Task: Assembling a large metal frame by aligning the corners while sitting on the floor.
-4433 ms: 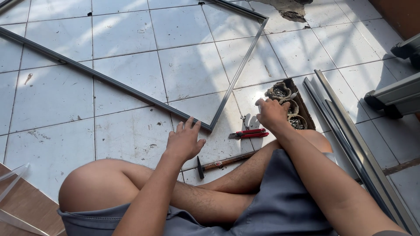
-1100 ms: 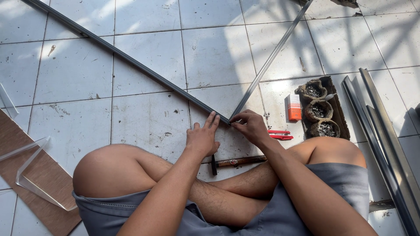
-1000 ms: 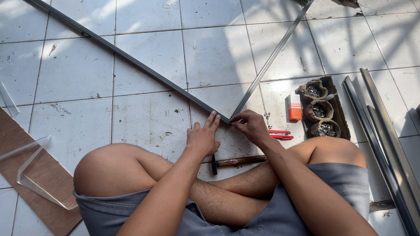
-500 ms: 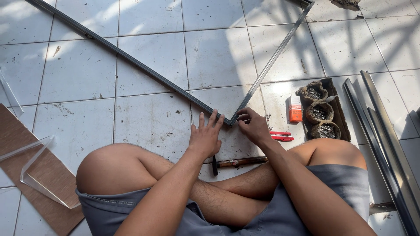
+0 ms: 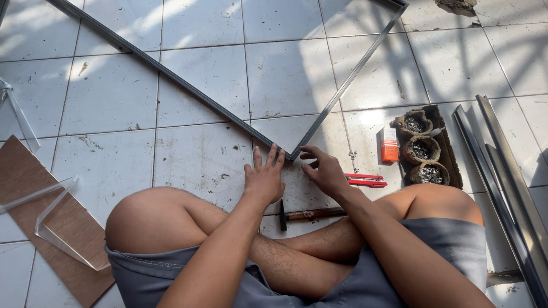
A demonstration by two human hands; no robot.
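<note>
I sit cross-legged on white floor tiles. A thin grey metal frame lies flat in front of me, its near corner pointing at my knees. My left hand rests flat, fingers spread, on the tile just left of that corner, fingertips touching the frame. My right hand is at the corner from the right, its fingers curled against the frame's end. A small hammer lies on the floor between my hands and my shins. Neither hand holds a tool.
Red-handled pliers lie right of my right hand. Beyond them are an orange box and a dark tray with three bowls of small fasteners. Long metal profiles lie at the right. A brown board and clear strips lie at the left.
My right hand came back from the tray at the right to the frame's near corner. Both hands have crept slightly forward against that corner, and the view shifted a little.
</note>
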